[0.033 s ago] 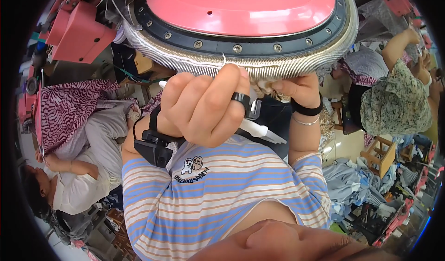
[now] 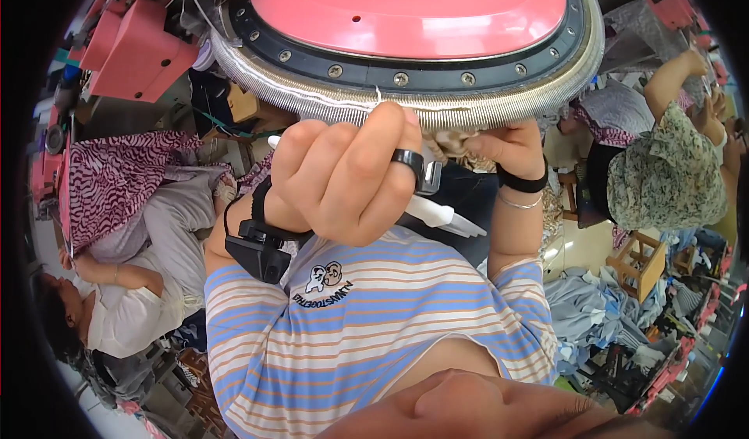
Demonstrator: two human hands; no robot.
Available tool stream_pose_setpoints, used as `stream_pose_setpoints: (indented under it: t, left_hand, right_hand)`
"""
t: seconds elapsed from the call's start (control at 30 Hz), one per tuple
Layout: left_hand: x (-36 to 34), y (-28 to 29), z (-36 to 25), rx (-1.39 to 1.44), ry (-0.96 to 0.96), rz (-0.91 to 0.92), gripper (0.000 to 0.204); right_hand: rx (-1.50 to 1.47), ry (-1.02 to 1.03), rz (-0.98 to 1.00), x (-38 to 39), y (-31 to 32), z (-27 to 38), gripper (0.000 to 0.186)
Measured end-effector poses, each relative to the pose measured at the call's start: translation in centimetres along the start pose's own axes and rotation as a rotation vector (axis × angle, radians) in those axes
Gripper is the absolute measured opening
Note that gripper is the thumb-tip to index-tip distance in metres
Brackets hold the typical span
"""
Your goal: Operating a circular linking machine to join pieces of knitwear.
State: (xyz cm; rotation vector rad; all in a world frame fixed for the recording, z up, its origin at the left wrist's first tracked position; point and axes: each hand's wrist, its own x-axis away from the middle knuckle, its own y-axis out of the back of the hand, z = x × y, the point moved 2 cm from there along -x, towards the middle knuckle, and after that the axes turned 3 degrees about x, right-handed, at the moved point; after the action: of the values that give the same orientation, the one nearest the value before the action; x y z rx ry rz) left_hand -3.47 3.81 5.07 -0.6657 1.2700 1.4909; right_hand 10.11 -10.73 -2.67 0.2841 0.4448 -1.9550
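Observation:
A pink machine (image 2: 406, 18) has a curved metal comb rim (image 2: 484, 107) below a dark screwed band. White thread (image 2: 312, 96) runs along the comb. My left hand (image 2: 347, 178) is curled at the rim, a fingertip against the thread, closed on a white-handled tool (image 2: 437, 213) with a pale tip pointing down-right. A black ring device (image 2: 409, 158) sits on one finger. My right hand (image 2: 507, 146) reaches under the rim's right side, thumb and fingers closed on a beige knitted piece (image 2: 460, 146), which is mostly hidden.
A co-worker in white (image 2: 125, 314) is at the left beside pink machinery (image 2: 140, 57) and magenta patterned fabric (image 2: 125, 189). Another, in a mottled top (image 2: 663, 174), works at the right. A wooden stool (image 2: 636, 263) and heaped blue fabric (image 2: 585, 314) lie at the lower right.
My right hand and forearm have shifted slightly to the right. My left hand has risen very slightly, still at the thread.

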Motion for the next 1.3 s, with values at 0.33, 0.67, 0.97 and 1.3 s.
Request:
stream_pose_setpoints:
  t: [0.33, 0.67, 0.97, 1.3]
  left_hand:
    - [0.1, 0.5, -0.5, -0.080, 0.086, 0.046, 0.020]
    - [-0.2, 0.8, -0.7, 0.003, 0.156, 0.097, 0.015]
    - [-4.0, -1.9, 6.9, 0.880, -0.098, 0.367, 0.016]
    - [-3.3, -5.7, 6.7, 1.473, -0.173, 0.001, 0.025]
  right_hand:
    - [0.545, -0.220, -0.236, 2.3, 1.7, 5.8, 0.016]
    - [0.212, 0.019, -0.310, 4.0, 0.8, 7.3, 0.024]
    - [0.597, 0.046, -0.288, 0.9, -3.4, 5.4, 0.021]
    - [0.734, 0.036, -0.510, -0.2, -5.8, 2.9, 0.017]
